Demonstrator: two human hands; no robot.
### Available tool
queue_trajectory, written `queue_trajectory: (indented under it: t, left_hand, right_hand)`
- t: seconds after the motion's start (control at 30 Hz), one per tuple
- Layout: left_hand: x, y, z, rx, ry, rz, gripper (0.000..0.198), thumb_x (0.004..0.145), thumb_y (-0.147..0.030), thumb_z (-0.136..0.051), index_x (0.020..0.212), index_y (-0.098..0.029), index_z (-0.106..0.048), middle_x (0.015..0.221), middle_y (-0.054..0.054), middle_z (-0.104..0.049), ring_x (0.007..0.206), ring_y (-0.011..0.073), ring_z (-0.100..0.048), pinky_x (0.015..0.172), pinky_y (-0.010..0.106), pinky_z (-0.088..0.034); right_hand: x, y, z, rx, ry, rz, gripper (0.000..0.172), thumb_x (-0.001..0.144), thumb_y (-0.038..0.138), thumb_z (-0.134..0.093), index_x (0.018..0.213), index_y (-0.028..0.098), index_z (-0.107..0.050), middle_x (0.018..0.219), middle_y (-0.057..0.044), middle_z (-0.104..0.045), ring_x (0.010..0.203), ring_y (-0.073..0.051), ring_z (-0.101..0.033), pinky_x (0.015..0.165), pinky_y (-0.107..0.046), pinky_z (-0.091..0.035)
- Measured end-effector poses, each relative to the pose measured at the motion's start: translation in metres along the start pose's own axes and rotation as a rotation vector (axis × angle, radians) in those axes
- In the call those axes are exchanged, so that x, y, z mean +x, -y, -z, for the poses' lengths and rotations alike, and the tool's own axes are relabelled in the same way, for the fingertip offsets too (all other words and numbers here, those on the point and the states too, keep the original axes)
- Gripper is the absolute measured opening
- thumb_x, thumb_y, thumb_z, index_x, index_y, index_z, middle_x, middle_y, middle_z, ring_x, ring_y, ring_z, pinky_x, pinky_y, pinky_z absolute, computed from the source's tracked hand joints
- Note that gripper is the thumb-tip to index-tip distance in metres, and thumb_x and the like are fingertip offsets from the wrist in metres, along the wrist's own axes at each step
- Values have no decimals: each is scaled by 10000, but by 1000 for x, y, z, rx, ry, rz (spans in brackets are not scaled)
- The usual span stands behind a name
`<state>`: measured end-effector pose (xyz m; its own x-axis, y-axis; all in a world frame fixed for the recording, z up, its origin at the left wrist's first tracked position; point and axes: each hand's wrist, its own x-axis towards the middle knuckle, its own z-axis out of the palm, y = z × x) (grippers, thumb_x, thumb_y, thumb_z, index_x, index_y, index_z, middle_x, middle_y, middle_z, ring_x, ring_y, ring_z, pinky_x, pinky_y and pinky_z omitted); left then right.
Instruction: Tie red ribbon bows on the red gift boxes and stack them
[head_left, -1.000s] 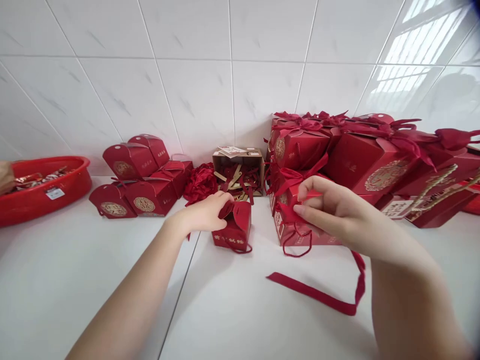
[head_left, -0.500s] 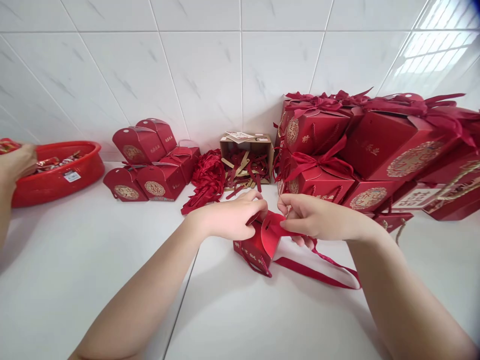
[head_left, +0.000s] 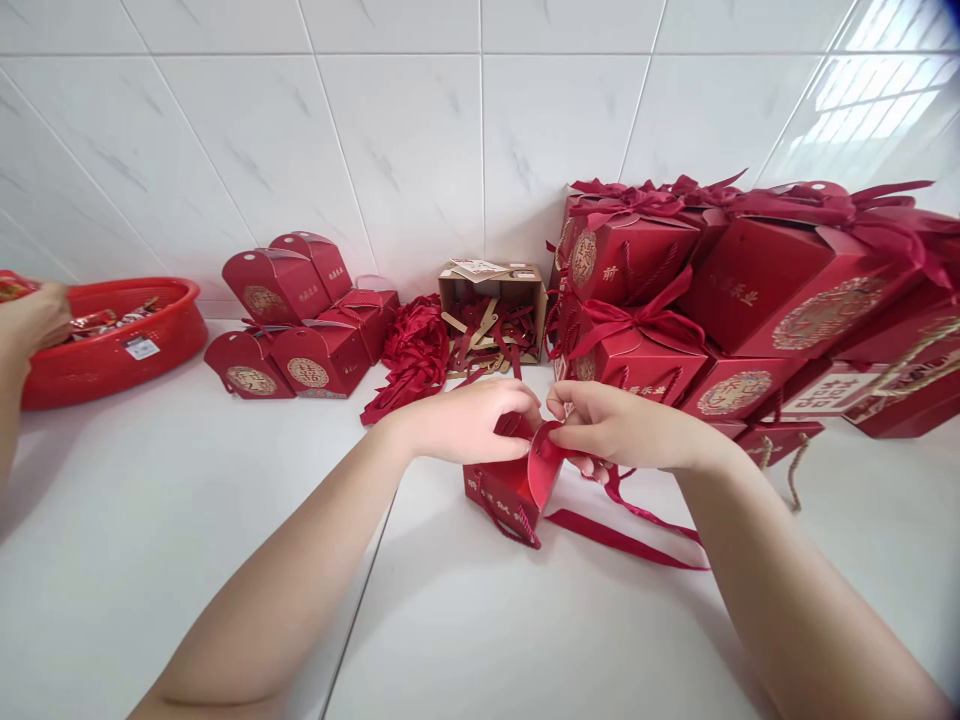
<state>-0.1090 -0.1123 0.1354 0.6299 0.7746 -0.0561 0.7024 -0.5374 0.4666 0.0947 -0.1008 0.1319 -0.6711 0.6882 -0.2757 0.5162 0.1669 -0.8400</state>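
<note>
A small red gift box (head_left: 504, 488) with gold lettering stands on the white counter at the centre. My left hand (head_left: 469, 420) is closed on the box's top flaps from the left. My right hand (head_left: 611, 428) pinches the round red flap at the box's right side, and a long red ribbon (head_left: 622, 538) runs from under that hand across the counter to the right. Both hands meet above the box top, which they partly hide.
Folded red boxes (head_left: 300, 320) sit at the back left, a cardboard box of ribbon scraps (head_left: 491, 320) at the back centre, a tall stack of ribboned red boxes (head_left: 720, 290) at the right. Another person's hand (head_left: 30, 318) reaches at a red basket (head_left: 112, 360) far left.
My right hand came from the box stack at the right to the small box, bringing the ribbon. Both hands now hold the flaps closer together. The view shifted downward.
</note>
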Motion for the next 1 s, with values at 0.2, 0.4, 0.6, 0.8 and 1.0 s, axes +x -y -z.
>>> queue_trajectory:
  t: [0.2, 0.4, 0.6, 0.8, 1.0]
  left_hand:
    - [4, 3, -3, -42, -57, -15, 131, 844, -254, -503, 836, -211, -626, 1090, 37, -612, 1001, 203, -585, 872, 317, -462]
    - [-6, -6, 5, -85, -243, 51, 153, 890, -294, -457, 919, -245, -598, 1031, 14, -599, 902, 182, -588, 744, 310, -479]
    - [-18, -31, 12, -348, -462, 30, 137, 914, -297, -454, 884, -228, -569, 829, -5, -586, 771, 150, -572, 691, 285, -477]
    - [-22, -37, 14, -378, -747, -52, 73, 871, -270, -558, 860, -215, -604, 875, 19, -581, 848, 169, -585, 703, 271, -488]
    - [-24, -38, 13, -418, -758, -140, 62, 885, -254, -555, 877, -230, -612, 886, 14, -586, 843, 159, -593, 696, 267, -487]
  right_hand:
    - [-2, 6, -5, -113, -69, -42, 85, 861, 253, -489, 839, 218, -415, 614, 21, -629, 573, -126, -597, 457, -183, -407]
    - [-17, 11, -8, -357, -339, -18, 151, 868, 372, -511, 848, 228, -552, 801, -15, -681, 622, -156, -610, 512, -246, -433]
    - [-23, 20, -10, -124, -440, 215, 282, 849, 403, -586, 1067, 232, -637, 1031, -55, -656, 796, -172, -620, 622, -257, -469]
    - [-18, 21, -7, 362, -243, 382, 215, 846, 381, -632, 889, 171, -642, 744, 7, -604, 583, -79, -525, 528, -193, -422]
    - [-21, 21, -8, 331, -281, 426, 226, 824, 379, -667, 791, 156, -659, 637, 29, -539, 516, -60, -426, 461, -190, -333]
